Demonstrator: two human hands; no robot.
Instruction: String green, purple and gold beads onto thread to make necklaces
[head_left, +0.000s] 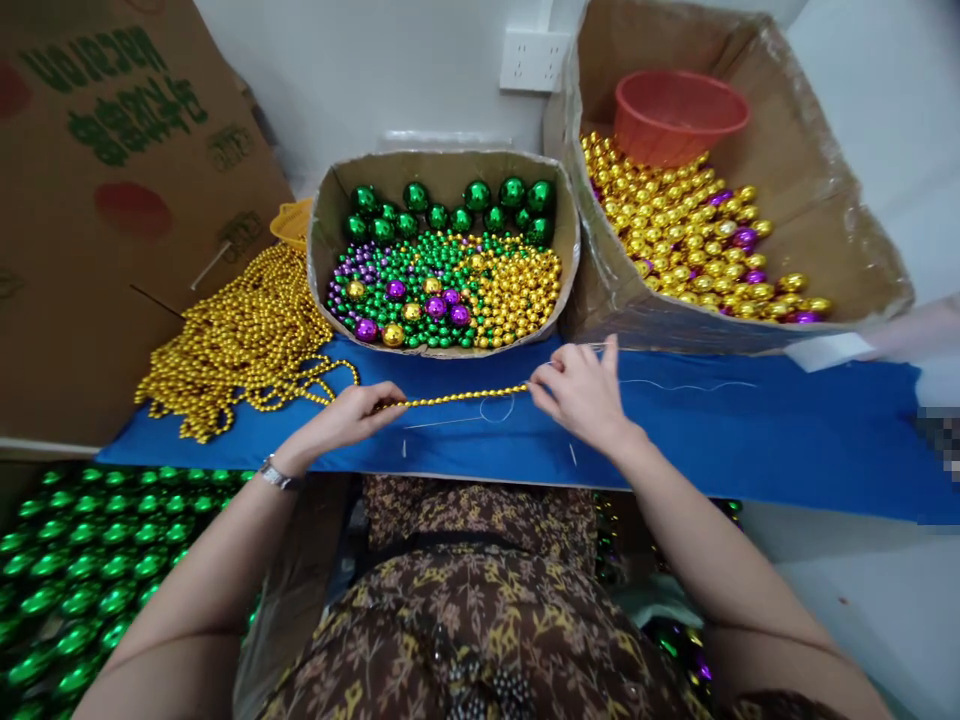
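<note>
A gold bead string (465, 396) stretches straight between my two hands, just above the blue cloth. My left hand (358, 412) pinches its left end, fingers pressed together. At the other end my right hand (581, 390) has thumb and fingers closed on the string, with one finger raised. A thin clear thread (499, 408) loops under the string, and more of it trails off to the right of my right hand. Left of my left hand lies a heap of gold bead strings (240, 330), with one strand curving towards that hand.
A cut-down carton (446, 352) of green, purple and gold beads stands behind my hands. At right, a large carton (840, 210) holds gold and purple beads and a red bowl (679, 115). The table's blue cloth (712, 430) runs rightward. Green balls (97, 560) sit lower left.
</note>
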